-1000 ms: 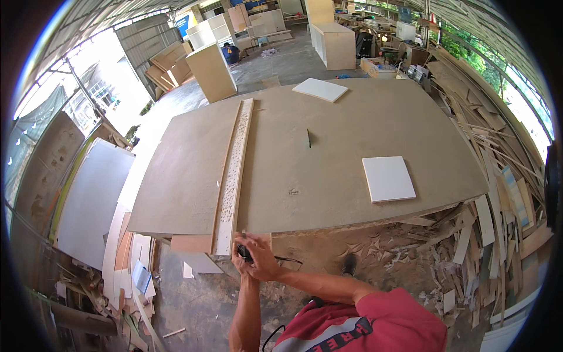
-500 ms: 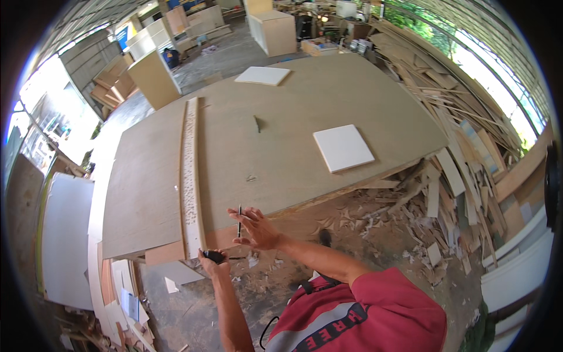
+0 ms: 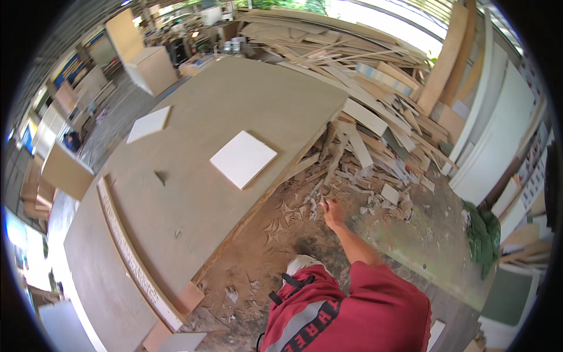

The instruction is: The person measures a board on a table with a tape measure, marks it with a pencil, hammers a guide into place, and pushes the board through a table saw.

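My right hand (image 3: 332, 214) is held out over the scrap-strewn ground, off the worktable's near edge. Its fingers are curled together around something too small to make out. My left hand is out of view. On the large brown worktable (image 3: 258, 88) lies a square white board (image 3: 243, 159). A long pale perforated strip (image 3: 130, 252) runs along the table's left part. Farther back sits a second white board (image 3: 149, 124), and a small dark pointed piece (image 3: 159, 178) rests between the boards and the strip.
A heap of wood offcuts (image 3: 375, 123) spreads beyond the table's right edge. Curled shavings (image 3: 281, 217) cover the ground below it. Tall white panels (image 3: 484, 141) lean at the right, with a crumpled green cloth (image 3: 482, 237) near them. A box-shaped cabinet (image 3: 153, 70) stands at the back left.
My view has swung to the right, so the table appears farther left. My right hand has moved away from the strip to the right. My left hand, which held a black tool, has left view.
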A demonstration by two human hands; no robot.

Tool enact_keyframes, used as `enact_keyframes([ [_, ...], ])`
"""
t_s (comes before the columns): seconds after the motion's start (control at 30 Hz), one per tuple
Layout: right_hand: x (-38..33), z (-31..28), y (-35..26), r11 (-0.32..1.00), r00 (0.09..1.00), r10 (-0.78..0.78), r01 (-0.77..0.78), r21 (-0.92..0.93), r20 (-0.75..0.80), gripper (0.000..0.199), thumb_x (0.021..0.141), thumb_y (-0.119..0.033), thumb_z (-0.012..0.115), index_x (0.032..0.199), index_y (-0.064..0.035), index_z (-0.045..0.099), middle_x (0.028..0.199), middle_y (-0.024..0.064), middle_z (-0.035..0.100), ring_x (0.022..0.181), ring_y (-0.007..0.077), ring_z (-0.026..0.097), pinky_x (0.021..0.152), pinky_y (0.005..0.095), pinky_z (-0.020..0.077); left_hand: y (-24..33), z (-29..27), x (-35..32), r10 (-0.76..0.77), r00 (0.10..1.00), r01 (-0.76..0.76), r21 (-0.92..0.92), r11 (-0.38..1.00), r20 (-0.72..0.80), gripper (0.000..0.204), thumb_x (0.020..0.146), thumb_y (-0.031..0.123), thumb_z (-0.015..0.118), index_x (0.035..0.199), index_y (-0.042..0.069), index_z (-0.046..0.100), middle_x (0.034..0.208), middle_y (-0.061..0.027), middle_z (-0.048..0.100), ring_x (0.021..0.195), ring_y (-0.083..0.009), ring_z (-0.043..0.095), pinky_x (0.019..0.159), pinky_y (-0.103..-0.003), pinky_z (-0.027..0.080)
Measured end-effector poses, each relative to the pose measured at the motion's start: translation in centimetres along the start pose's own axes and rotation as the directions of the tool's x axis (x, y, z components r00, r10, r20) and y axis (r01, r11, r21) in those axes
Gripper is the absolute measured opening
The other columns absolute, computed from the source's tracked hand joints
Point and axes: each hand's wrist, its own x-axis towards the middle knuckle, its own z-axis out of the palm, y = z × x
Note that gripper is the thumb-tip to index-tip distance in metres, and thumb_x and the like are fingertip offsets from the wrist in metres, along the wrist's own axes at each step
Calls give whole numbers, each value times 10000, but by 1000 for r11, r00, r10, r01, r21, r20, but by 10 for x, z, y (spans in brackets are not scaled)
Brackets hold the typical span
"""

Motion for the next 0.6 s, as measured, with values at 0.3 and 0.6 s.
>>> enact_keyframes([
  [0.3, -109, -5, 157, 943, 884, 329, -285, -174, 332, 217, 881, -131, 567, 1004, 43, 610, 895, 270, 652, 865, 449, 629, 741, 514, 492, 98, 58, -10, 214, 961, -266, 354, 897, 177, 373, 784, 422, 706, 834, 72, 590, 749, -92, 589, 685, -246, 597, 597, -402, 500],
  [0.6, -94, -22, 180, 960, 820, 258, -277, -40, 510, 194, 785, -156, 722, 884, -2, 660, 891, 232, 673, 854, 406, 650, 743, 447, 508, 199, 103, -2, 419, 882, -471, 385, 794, 217, 461, 751, 431, 731, 923, 21, 609, 851, -142, 637, 789, -286, 632, 652, -411, 509],
])
